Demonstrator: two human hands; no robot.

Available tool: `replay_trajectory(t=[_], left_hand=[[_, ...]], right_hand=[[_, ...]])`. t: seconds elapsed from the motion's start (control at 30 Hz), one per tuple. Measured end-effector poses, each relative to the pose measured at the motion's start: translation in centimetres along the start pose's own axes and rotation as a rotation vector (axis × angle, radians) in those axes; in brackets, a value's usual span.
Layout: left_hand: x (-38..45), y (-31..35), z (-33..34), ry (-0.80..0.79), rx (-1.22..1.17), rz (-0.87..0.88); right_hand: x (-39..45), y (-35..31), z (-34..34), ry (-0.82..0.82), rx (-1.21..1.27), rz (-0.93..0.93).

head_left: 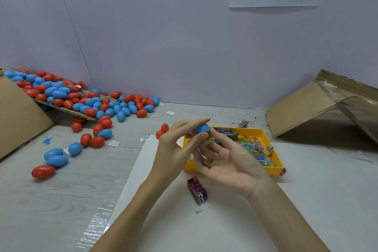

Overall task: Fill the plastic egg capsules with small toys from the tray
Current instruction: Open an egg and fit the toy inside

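My left hand point(176, 149) pinches a blue egg capsule point(203, 128) between thumb and fingers, just above the left end of the yellow tray point(275, 171). A small yellow-green toy packet point(210, 138) sticks out under the blue shell. My right hand point(229, 159) lies palm up beside it, its fingertips touching the packet and the capsule. The tray holds several colourful toy packets point(253, 149). Whether the capsule is a half or a whole egg is hidden by my fingers.
A heap of red and blue eggs point(86, 102) spills from a cardboard box point(18, 114) at the left. Two red eggs point(162, 131) lie left of the tray. A purple bundle point(197, 190) lies in front of it. Another cardboard box point(319, 106) stands at the right.
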State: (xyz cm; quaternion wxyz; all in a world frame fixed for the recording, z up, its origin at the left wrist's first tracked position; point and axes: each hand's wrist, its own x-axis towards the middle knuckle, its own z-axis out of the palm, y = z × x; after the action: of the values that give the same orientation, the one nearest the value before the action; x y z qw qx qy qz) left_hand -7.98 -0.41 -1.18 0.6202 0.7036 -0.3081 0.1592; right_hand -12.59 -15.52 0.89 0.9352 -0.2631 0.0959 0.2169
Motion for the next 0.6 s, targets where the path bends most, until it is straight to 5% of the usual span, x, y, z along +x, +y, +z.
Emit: replay_trajectory(t=[0.6], left_hand=[[-0.18, 0.59, 0.33, 0.01, -0.086, -0.108]], right_hand=[[-0.29, 0.07, 0.34, 0.047, -0.101, -0.039]])
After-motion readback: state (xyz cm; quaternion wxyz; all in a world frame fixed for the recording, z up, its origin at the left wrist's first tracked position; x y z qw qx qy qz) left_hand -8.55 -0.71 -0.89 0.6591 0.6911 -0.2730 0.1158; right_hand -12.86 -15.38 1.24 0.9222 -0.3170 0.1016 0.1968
